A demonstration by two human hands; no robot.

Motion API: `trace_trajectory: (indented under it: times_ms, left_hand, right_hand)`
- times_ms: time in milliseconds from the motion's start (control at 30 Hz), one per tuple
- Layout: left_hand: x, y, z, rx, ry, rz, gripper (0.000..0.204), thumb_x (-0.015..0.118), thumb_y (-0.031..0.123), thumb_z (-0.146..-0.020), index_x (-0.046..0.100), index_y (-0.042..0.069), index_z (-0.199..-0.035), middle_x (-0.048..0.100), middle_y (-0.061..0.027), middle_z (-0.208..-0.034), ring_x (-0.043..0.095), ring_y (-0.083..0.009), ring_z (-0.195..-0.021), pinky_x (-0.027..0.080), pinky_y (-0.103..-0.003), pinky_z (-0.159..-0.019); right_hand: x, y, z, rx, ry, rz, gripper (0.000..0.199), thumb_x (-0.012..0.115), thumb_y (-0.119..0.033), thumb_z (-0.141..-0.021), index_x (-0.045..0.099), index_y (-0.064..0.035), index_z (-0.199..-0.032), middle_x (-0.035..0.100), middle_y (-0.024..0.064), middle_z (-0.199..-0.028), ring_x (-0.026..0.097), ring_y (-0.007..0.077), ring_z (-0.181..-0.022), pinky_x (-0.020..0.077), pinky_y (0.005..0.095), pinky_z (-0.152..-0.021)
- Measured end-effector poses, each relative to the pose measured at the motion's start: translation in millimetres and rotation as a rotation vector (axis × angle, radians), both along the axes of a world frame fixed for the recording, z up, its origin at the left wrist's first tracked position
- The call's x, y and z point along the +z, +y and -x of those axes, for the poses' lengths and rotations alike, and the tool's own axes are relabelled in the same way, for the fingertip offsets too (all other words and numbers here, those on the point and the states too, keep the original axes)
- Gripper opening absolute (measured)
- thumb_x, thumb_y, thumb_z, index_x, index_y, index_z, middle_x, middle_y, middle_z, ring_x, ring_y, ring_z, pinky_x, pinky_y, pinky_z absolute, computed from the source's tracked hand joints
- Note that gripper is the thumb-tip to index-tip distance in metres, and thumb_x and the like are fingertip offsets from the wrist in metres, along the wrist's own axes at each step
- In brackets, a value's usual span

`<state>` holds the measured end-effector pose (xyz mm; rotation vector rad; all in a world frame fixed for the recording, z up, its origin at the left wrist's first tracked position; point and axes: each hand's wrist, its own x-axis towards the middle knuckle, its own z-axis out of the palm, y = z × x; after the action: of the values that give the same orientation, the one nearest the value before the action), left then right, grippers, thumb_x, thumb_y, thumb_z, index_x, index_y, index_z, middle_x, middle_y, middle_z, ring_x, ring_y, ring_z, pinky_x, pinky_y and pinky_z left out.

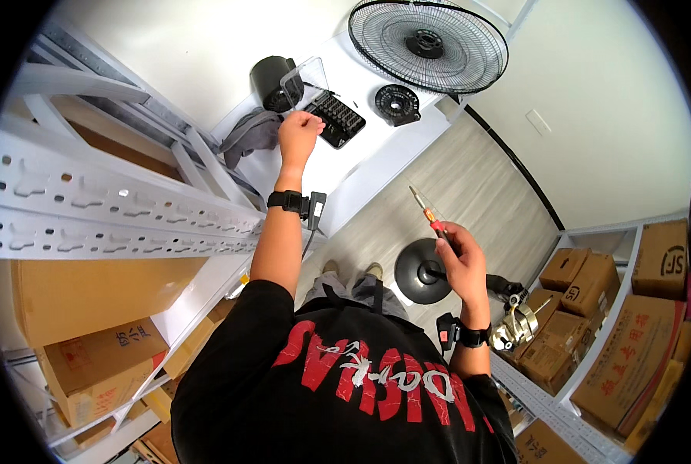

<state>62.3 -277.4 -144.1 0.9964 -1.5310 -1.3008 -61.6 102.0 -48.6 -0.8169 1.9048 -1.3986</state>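
My right hand is wrapped round the red and black handle of a screwdriver, whose shaft points up and to the left over the floor. My left hand reaches over the white table with its fingers drawn together. Whatever they pinch, if anything, is too small to make out. Just right of those fingers lies a black bit case with rows of small bits and a raised clear lid. By my right wrist is a fan motor with its metal body bare.
On the white table stand a black motor cover, a grey cloth, a round black slotted part and a wire fan grille. A round black base rests on the floor. Shelves with cardboard boxes flank me.
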Motion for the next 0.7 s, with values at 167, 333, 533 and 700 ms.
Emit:
trace_trajectory:
  times_ms: [167, 333, 533, 700]
  left_hand:
    - [39.5, 47.7, 3.1, -0.169, 0.185, -0.174, 0.007, 0.062, 0.000, -0.087, 0.060, -0.006, -0.091, 0.068, -0.0144, -0.087, 0.069, -0.0194, -0.077, 0.056, -0.026, -0.069]
    - [43.1, 111.2, -10.2, -0.482, 0.106, -0.007, 0.011, 0.062, 0.005, -0.090, 0.059, 0.000, -0.098, 0.064, -0.0090, -0.090, 0.063, -0.0159, -0.080, 0.052, -0.027, -0.076]
    - [-2.2, 224.2, -49.3, -0.871, 0.022, -0.160, 0.007, 0.063, -0.003, -0.089, 0.058, 0.001, -0.094, 0.062, -0.0047, -0.089, 0.061, -0.0103, -0.082, 0.049, -0.023, -0.075]
    - [19.7, 320.5, -21.2, -1.346, 0.144, -0.272, 0.012, 0.064, -0.006, -0.087, 0.060, 0.000, -0.096, 0.062, -0.0041, -0.095, 0.060, -0.0105, -0.087, 0.050, -0.024, -0.078]
  right_hand:
    - [12.9, 5.7, -16.6, -0.027, 0.064, 0.092, 0.025, 0.063, -0.007, -0.092, 0.061, -0.0004, -0.116, 0.057, -0.0014, -0.079, 0.048, 0.0085, -0.070, 0.0416, 0.0253, -0.063]
    - [43.1, 50.2, -33.1, -0.240, 0.396, 0.114, 0.022, 0.062, -0.009, -0.092, 0.064, -0.0052, -0.114, 0.062, 0.0078, -0.089, 0.055, 0.0165, -0.076, 0.0470, 0.0300, -0.071]
    - [-14.5, 278.7, -95.5, -1.300, 0.709, 0.389, 0.021, 0.051, -0.006, -0.099, 0.049, -0.0034, -0.119, 0.052, 0.0023, -0.077, 0.047, 0.0075, -0.066, 0.0404, 0.0229, -0.057]
    - [-80.3, 303.2, -177.2, -1.195, 0.147, 0.196, 0.018, 0.055, -0.006, -0.097, 0.054, -0.0035, -0.115, 0.049, -0.0029, -0.076, 0.044, 0.0045, -0.065, 0.0368, 0.0196, -0.055]
